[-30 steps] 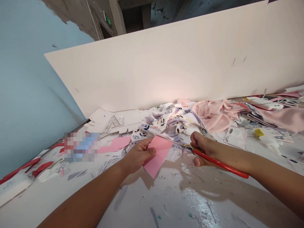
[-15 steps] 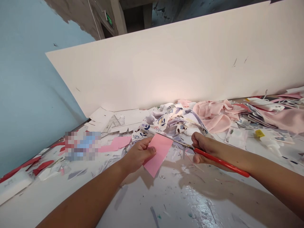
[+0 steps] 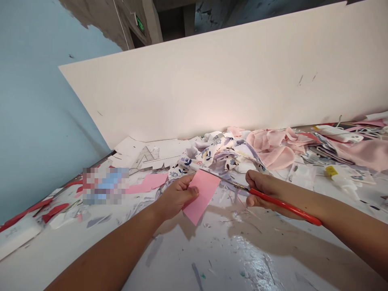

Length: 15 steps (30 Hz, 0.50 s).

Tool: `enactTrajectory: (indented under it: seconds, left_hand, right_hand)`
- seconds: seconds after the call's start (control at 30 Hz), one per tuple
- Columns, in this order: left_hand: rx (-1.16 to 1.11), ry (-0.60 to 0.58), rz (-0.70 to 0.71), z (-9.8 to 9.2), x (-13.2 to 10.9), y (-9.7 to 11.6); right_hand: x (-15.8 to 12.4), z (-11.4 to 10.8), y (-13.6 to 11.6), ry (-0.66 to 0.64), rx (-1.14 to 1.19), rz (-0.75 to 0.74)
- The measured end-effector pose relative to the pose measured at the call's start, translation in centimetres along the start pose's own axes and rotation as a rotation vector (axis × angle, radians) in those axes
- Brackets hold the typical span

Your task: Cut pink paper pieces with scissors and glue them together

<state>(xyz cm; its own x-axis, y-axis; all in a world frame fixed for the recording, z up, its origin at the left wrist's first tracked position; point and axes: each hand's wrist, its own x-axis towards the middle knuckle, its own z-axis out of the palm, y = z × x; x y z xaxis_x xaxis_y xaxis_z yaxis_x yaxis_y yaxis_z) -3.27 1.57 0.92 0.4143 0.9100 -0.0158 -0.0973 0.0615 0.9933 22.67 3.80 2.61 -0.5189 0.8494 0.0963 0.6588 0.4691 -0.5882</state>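
Note:
My left hand (image 3: 177,197) pinches a pink paper sheet (image 3: 202,194) by its left edge and holds it tilted just above the white table (image 3: 224,254). My right hand (image 3: 260,189) grips red-handled scissors (image 3: 281,206). Their thin metal blades (image 3: 235,184) run along the top right edge of the pink sheet. A thin sliver of paper hangs below the blades.
Floral cloth (image 3: 218,153) and pink cloth (image 3: 275,147) are piled behind the hands. White paper offcuts (image 3: 145,153) lie at the back left, pink and red scraps (image 3: 148,182) at the left. A glue bottle (image 3: 338,176) lies at the right. A tall white board (image 3: 230,81) closes the back.
The scissors have crept a little along the pink sheet's top edge, and a thin strip now trails below the blades. Both hands stay almost in place.

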Motion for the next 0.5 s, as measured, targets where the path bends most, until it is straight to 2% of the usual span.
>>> enactTrajectory:
  seconds: [0.27, 0.5]
  left_hand:
    - [-0.031, -0.010, -0.006, -0.1, 0.1, 0.0]
    - [-0.042, 0.007, -0.011, 0.0, 0.0, 0.2]
  right_hand:
    - [-0.2, -0.1, -0.7, -0.070, 0.050, 0.071]
    - [0.1, -0.1, 0.3, -0.070, 0.145, -0.071]
